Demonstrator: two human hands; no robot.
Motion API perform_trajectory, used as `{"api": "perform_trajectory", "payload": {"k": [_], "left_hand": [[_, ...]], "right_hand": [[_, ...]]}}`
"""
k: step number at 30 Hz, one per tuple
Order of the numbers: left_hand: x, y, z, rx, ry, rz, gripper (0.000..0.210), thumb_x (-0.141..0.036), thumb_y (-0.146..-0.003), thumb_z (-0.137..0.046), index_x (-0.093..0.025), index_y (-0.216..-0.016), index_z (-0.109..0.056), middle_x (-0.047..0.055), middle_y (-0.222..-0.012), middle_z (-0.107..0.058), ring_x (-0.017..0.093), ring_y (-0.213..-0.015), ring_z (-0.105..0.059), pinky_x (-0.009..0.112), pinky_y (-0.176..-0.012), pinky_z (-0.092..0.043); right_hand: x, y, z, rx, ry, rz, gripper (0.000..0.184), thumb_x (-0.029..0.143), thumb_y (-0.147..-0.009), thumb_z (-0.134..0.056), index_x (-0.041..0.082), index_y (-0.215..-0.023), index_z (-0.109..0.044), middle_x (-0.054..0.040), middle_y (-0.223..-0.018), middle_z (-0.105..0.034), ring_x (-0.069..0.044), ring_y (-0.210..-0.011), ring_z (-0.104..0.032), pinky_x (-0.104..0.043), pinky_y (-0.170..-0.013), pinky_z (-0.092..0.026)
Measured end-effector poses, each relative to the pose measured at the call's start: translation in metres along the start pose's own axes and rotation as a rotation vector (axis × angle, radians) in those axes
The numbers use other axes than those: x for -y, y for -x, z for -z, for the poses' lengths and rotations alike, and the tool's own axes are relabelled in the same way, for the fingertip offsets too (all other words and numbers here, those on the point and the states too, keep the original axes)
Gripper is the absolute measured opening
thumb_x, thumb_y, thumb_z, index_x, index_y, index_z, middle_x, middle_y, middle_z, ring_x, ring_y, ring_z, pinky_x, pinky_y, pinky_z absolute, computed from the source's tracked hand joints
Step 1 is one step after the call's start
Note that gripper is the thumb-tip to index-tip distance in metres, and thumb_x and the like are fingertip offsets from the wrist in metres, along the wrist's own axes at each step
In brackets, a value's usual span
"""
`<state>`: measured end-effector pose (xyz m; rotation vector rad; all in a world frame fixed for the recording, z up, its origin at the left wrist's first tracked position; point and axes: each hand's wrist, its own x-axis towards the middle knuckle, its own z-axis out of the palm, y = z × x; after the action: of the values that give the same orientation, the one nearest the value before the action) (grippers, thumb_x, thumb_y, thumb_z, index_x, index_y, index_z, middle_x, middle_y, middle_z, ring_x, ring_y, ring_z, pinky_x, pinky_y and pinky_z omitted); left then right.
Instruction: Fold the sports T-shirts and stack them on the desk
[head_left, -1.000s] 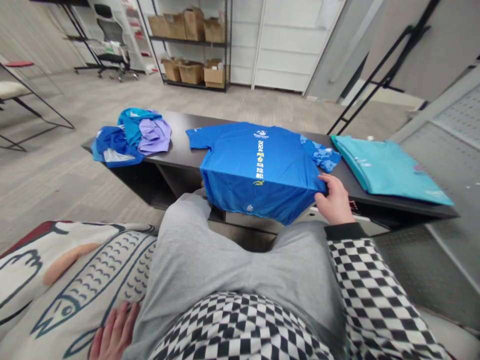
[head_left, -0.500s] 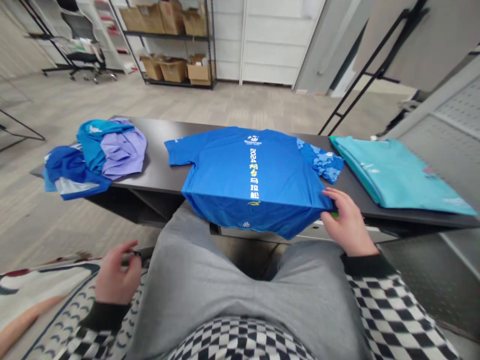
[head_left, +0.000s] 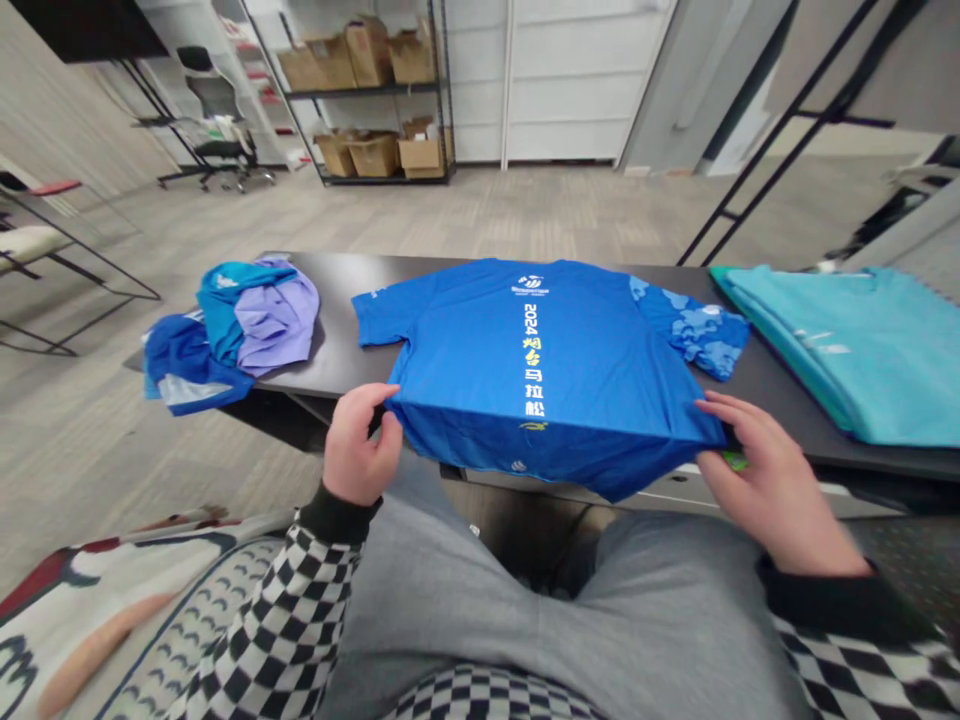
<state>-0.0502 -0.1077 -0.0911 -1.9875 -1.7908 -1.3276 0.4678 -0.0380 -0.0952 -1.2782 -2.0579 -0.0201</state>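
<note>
Blue T-shirt (head_left: 570,372) draped over near edge of dark surface (head_left: 334,330)

Upper part spread flat, print upward, lower part hanging. From its centre: right hand (head_left: 772,480) at 4 o'clock, fingers narrow, holding shirt's side; left hand (head_left: 358,445) at 8, fingers narrow at opposite side, cannot tell if cloth is gripped. Crumpled clothes (head_left: 274,325) at 9; folded turquoise garment (head_left: 881,360) at 3

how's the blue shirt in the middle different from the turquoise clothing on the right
The blue shirt is spread out with both sleeves showing; the turquoise clothing is folded into a flat bundle.
The left hand and right hand hold the blue shirt at its sides; neither touches the turquoise clothing.
The blue shirt bears a column of white and yellow lettering; the turquoise clothing shows a small pale print.
Both lie on the dark bench.
</note>
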Motion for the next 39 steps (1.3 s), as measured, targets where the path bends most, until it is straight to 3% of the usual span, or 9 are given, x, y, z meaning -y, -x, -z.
{"api": "perform_trajectory", "payload": {"k": [2,5,8,11,16,24,31,36,39], "left_hand": [[0.001,-0.003,-0.004,0.040,-0.035,-0.017,0.030,-0.025,-0.104,-0.061,-0.022,-0.130,-0.076,0.014,-0.133,-0.079,0.032,-0.128,-0.073,0.051,-0.116,-0.056],[0.008,-0.007,-0.006,0.009,-0.120,0.056,0.025,-0.033,-0.108,-0.062,-0.021,-0.122,-0.079,0.015,-0.126,-0.080,0.032,-0.122,-0.073,0.051,-0.113,-0.054],[0.019,-0.012,-0.004,-0.026,-0.204,0.152,0.023,-0.039,-0.107,-0.066,-0.022,-0.108,-0.081,0.013,-0.113,-0.080,0.032,-0.111,-0.075,0.050,-0.106,-0.054],[0.029,-0.020,-0.003,0.024,-0.257,0.180,0.021,-0.042,-0.102,-0.073,-0.024,-0.096,-0.081,0.011,-0.105,-0.080,0.031,-0.104,-0.074,0.048,-0.102,-0.053],[0.037,-0.026,-0.002,0.045,-0.252,0.205,0.016,-0.036,-0.098,-0.075,-0.025,-0.087,-0.078,0.008,-0.099,-0.079,0.031,-0.101,-0.072,0.048,-0.100,-0.051],[0.041,-0.022,0.001,0.036,-0.249,0.232,0.019,-0.040,-0.104,-0.073,-0.025,-0.094,-0.081,0.010,-0.106,-0.079,0.031,-0.105,-0.071,0.049,-0.104,-0.051],[0.043,-0.019,0.004,0.006,-0.227,0.079,0.023,-0.041,-0.105,-0.067,-0.023,-0.108,-0.081,0.013,-0.113,-0.081,0.032,-0.113,-0.074,0.051,-0.110,-0.052],[0.052,-0.022,0.010,0.235,-0.055,-0.120,0.023,-0.042,-0.098,-0.075,-0.027,-0.114,-0.084,0.011,-0.125,-0.083,0.033,-0.119,-0.077,0.051,-0.112,-0.058],[0.067,-0.023,0.012,0.260,-0.027,-0.155,0.027,-0.046,-0.098,-0.079,-0.026,-0.115,-0.085,0.009,-0.125,-0.083,0.032,-0.116,-0.078,0.052,-0.111,-0.060]], "right_hand": [[-0.002,0.001,-0.001,-0.007,-0.003,0.018,0.045,0.029,-0.093,-0.067,0.025,-0.138,-0.073,-0.0205,-0.148,-0.074,-0.044,-0.134,-0.075,-0.064,-0.116,-0.061],[-0.007,0.005,-0.003,-0.026,0.006,0.049,0.040,0.033,-0.095,-0.067,0.030,-0.134,-0.073,-0.0192,-0.145,-0.075,-0.044,-0.131,-0.077,-0.067,-0.112,-0.062],[-0.013,0.012,-0.007,-0.080,0.085,0.013,0.031,0.043,-0.099,-0.064,0.039,-0.128,-0.074,-0.0137,-0.143,-0.078,-0.048,-0.134,-0.075,-0.082,-0.118,-0.051],[-0.019,0.017,-0.008,-0.109,0.117,-0.063,0.026,0.054,-0.100,-0.060,0.045,-0.119,-0.075,-0.0087,-0.141,-0.080,-0.050,-0.136,-0.073,-0.090,-0.122,-0.039],[-0.023,0.013,-0.008,-0.127,0.107,-0.119,0.026,0.063,-0.100,-0.059,0.045,-0.104,-0.076,-0.0089,-0.131,-0.084,-0.047,-0.129,-0.076,-0.082,-0.115,-0.047],[-0.024,0.007,-0.004,-0.086,0.114,-0.095,0.033,0.066,-0.101,-0.059,0.037,-0.103,-0.074,-0.0123,-0.125,-0.084,-0.045,-0.119,-0.080,-0.072,-0.104,-0.057],[-0.002,0.006,0.005,-0.067,0.056,-0.100,0.041,0.060,-0.109,-0.060,0.026,-0.118,-0.080,-0.0193,-0.138,-0.080,-0.046,-0.132,-0.075,-0.073,-0.116,-0.055],[-0.001,0.015,0.012,-0.107,-0.005,-0.069,0.025,0.048,-0.106,-0.074,0.028,-0.116,-0.084,-0.0155,-0.148,-0.076,-0.041,-0.142,-0.070,-0.067,-0.125,-0.052],[-0.007,0.018,0.016,-0.062,0.015,-0.068,0.018,0.044,-0.106,-0.075,0.031,-0.112,-0.084,-0.0128,-0.144,-0.077,-0.039,-0.142,-0.070,-0.067,-0.126,-0.053]]}}
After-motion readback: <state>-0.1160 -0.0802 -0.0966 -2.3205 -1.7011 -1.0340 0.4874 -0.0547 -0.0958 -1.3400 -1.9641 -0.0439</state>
